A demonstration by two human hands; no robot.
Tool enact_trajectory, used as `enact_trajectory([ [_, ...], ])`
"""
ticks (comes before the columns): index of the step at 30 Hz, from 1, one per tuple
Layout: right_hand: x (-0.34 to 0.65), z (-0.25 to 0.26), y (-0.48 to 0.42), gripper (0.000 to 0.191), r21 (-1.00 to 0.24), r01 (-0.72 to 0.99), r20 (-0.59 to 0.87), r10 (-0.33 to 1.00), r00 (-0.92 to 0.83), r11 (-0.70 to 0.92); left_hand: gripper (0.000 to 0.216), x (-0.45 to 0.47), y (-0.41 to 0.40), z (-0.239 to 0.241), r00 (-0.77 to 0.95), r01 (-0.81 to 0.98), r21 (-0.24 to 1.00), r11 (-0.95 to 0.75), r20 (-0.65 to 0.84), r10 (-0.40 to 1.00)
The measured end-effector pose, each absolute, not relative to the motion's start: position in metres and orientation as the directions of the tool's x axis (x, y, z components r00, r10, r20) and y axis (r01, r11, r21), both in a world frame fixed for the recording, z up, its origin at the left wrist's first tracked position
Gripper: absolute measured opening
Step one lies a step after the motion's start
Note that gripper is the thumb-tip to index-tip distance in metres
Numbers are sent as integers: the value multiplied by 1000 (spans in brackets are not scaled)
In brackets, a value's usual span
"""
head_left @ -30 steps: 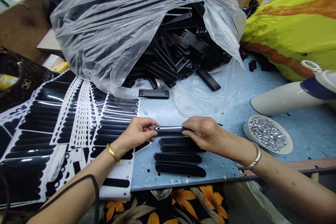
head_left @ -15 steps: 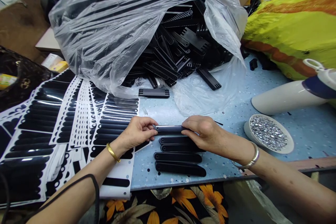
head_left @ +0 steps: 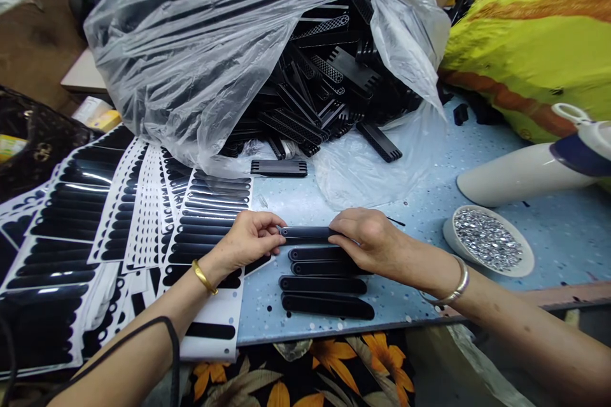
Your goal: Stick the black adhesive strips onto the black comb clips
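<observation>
The black strip (head_left: 305,232) sits crosswise just over the blue worktop (head_left: 420,203), its long axis running left to right. The left hand (head_left: 248,243) pinches its left end and the right hand (head_left: 370,240) its right end, both equally near. A row of strips (head_left: 327,285) lies just nearer than it, sticker sheets (head_left: 210,216) lie to its left, and a bag of combs (head_left: 248,57) lies beyond.

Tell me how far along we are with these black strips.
Looks done: a row of four strips lies near the front edge of the table. In hand: the left hand and right hand pinch the ends of a held strip just behind that row. Left: the clear bag holds a big heap of comb pieces, and the sticker sheets are mostly full; only the nearest sheet shows bare slots. Probably early on.
</observation>
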State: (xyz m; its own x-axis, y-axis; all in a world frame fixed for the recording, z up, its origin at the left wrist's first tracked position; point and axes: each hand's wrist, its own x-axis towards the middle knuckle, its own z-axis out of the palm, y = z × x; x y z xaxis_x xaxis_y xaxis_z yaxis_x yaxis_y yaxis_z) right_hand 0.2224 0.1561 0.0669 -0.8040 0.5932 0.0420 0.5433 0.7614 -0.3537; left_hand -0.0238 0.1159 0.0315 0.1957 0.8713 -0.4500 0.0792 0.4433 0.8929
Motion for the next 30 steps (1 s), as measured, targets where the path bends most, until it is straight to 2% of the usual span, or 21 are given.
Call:
enact_trajectory([
  [7, 222, 66, 156, 21, -319, 546, 35, 586, -810, 774, 21, -24, 116, 30, 198, 63, 901, 430, -433, 879],
  [30, 221, 68, 154, 27, -323, 543, 23, 580, -814, 775, 14, -23, 117, 35, 194, 136, 910, 393, -413, 890],
])
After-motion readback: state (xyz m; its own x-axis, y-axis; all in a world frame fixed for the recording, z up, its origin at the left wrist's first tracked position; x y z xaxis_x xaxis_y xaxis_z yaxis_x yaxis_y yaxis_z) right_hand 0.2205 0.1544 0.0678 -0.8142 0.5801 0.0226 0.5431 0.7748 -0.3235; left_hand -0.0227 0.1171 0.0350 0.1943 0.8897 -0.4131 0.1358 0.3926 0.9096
